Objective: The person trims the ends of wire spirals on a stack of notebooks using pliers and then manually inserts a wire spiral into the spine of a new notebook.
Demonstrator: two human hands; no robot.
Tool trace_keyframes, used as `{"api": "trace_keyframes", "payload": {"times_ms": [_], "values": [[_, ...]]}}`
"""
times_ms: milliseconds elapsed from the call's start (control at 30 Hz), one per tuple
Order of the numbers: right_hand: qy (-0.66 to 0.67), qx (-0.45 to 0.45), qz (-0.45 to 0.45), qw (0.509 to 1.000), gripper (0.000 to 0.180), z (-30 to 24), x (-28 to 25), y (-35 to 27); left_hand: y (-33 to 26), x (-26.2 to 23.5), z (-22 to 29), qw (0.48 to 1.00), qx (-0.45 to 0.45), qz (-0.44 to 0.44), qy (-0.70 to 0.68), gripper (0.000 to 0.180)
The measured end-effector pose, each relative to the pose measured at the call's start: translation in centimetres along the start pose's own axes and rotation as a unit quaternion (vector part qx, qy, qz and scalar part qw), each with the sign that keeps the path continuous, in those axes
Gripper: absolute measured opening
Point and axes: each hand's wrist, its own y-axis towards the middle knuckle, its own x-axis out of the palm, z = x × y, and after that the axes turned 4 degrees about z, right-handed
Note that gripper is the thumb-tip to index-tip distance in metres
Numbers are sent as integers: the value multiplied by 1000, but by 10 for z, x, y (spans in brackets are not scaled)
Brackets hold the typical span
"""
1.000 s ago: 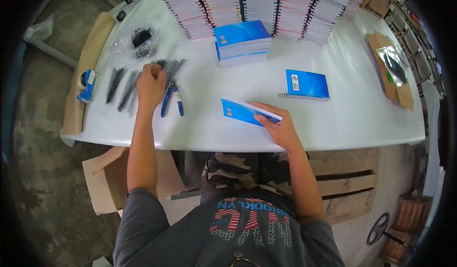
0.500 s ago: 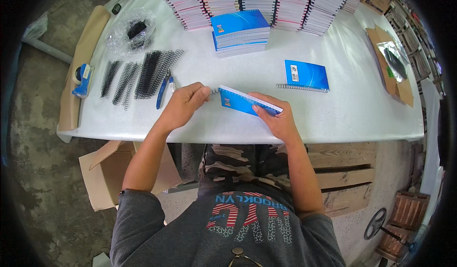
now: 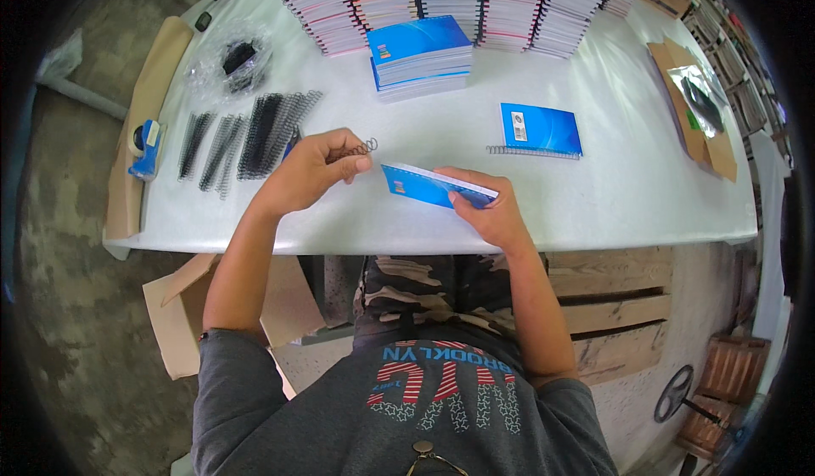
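Note:
Between thumb and fingers of my left hand is a black spiral binding coil; its tip sticks out past the fingers, apart from the notebook. My right hand grips a blue-covered notebook by its right end, tilted above the table, with a row of punched holes along its upper edge. A bound blue notebook lies to the right, its coil along the near edge. Farther back stands a stack of blue notebooks. Several bunches of black coils lie left of my left hand.
Tall stacks of bound books line the far side of the white table. At left are a blue tape dispenser, a brown paper roll and a plastic-wrapped bundle. Flattened cardboard lies at right. An open box sits below.
My left hand has drawn back to the left with the coil, away from the notebook's corner, and turned. My right hand keeps its grip on the notebook nearly in place.

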Motion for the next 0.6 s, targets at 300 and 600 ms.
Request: {"api": "trace_keyframes", "payload": {"times_ms": [300,600], "values": [[3,-31,6,999,36,-5,0,2,-6,13,-25,996,-32,-79,-10,35],[-1,-18,1,1000,37,-1,-1,0,0,18,-15,992,-90,-68,-57,47]]}}
